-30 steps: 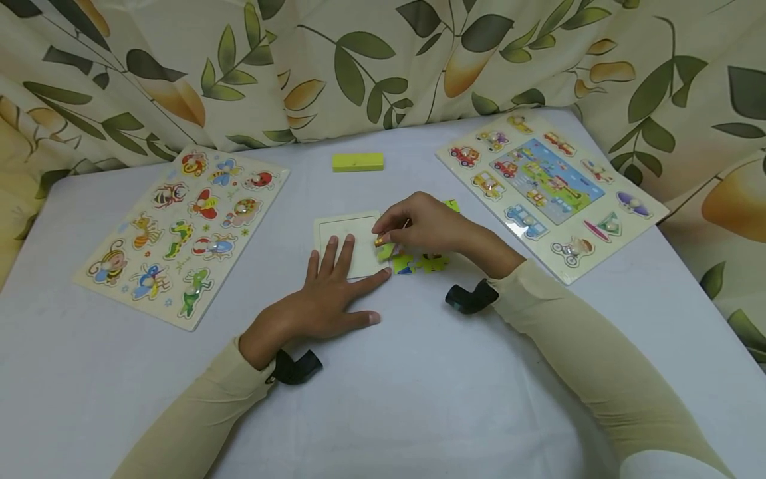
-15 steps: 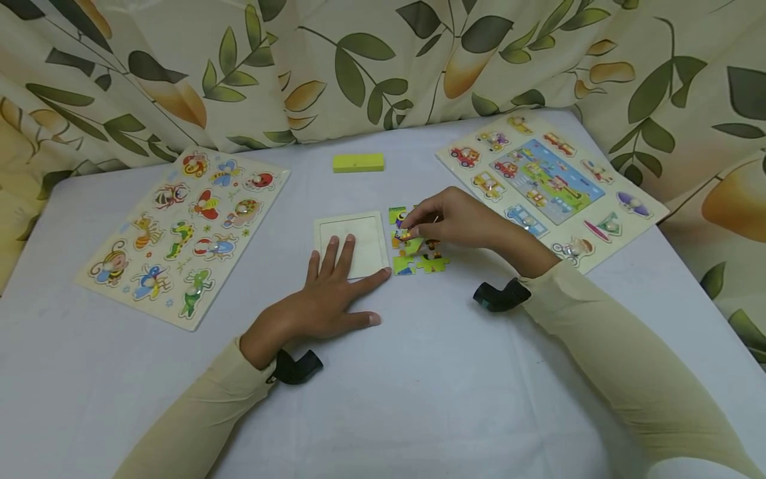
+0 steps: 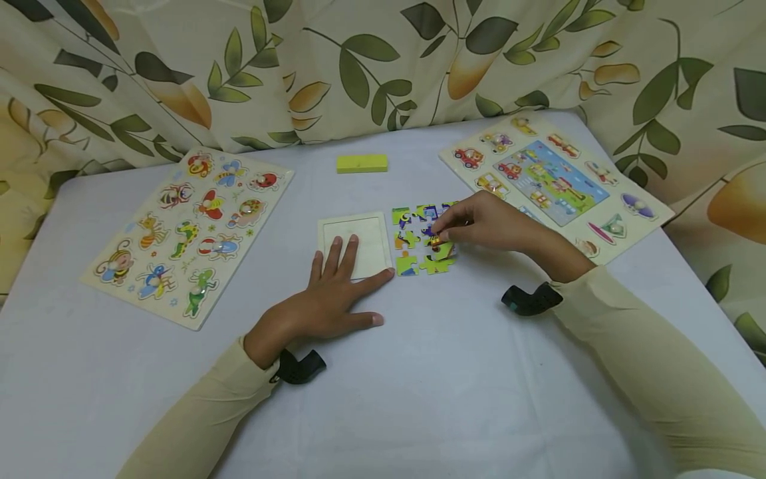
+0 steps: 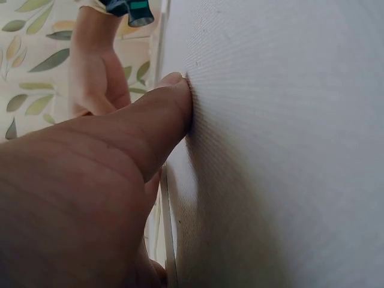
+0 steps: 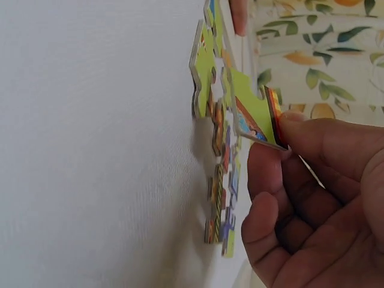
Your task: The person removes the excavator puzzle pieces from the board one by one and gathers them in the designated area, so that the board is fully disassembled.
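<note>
Between thumb and fingertips my right hand (image 3: 487, 225) pinches a green jigsaw piece (image 5: 255, 111), raised over the other jigsaw pieces (image 3: 408, 265) that lie in loose rows on the table. The right wrist view shows the piece tilted, with a red and black edge at the thumb. My left hand (image 3: 326, 299) lies flat with fingers spread, its fingertips resting on the white puzzle frame (image 3: 371, 233) just left of the pieces. The left thumb (image 4: 165, 120) touches the cloth in the left wrist view. Part of the frame is hidden beneath the left fingers.
A board of insect pieces (image 3: 191, 233) lies at the left, a board of vehicle pieces (image 3: 556, 179) at the back right. A yellow-green block (image 3: 362, 163) sits at the back. Behind the white-covered table (image 3: 419, 386) hangs a leaf-patterned curtain (image 3: 359, 66).
My right hand has moved right with the jigsaw piece, from the frame's right edge to above the right side of the piece rows, uncovering more of them. The left hand keeps its place.
</note>
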Demonstrator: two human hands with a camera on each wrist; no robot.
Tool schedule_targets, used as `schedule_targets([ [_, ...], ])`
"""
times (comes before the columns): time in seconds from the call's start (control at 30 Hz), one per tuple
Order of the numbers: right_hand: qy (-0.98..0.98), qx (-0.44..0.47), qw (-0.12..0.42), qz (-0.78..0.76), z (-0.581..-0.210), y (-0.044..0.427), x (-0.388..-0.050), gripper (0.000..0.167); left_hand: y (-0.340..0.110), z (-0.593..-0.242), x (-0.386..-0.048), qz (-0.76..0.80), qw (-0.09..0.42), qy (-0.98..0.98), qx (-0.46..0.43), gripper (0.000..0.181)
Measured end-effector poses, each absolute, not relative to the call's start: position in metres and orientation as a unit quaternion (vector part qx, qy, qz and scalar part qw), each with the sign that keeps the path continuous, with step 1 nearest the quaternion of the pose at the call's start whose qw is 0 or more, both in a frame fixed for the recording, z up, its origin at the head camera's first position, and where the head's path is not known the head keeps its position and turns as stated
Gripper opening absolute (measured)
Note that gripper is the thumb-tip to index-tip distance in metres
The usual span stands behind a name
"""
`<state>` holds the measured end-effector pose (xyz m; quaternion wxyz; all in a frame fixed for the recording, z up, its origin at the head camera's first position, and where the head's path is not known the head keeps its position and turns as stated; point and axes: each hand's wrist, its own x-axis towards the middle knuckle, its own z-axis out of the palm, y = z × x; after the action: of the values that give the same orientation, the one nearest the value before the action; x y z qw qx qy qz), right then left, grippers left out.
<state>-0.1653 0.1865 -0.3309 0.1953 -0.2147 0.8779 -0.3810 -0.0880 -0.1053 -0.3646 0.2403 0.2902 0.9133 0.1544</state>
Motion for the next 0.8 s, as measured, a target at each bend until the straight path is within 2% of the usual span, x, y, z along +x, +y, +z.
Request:
schedule_targets([
  [0.27,0.874,-0.196,0.255,-0.364,-0.332,0.203,-0.166,0.012,-0.104,-0.365,-0.088,0.158,0.238,0.913,0.29,0.071],
  [0.8,0.881,-0.21,0.242,-0.348,-0.334,0.218,-0.158,0.011,-0.106,-0.365,-0.087,0.168,0.238,0.912,0.288,0.071],
])
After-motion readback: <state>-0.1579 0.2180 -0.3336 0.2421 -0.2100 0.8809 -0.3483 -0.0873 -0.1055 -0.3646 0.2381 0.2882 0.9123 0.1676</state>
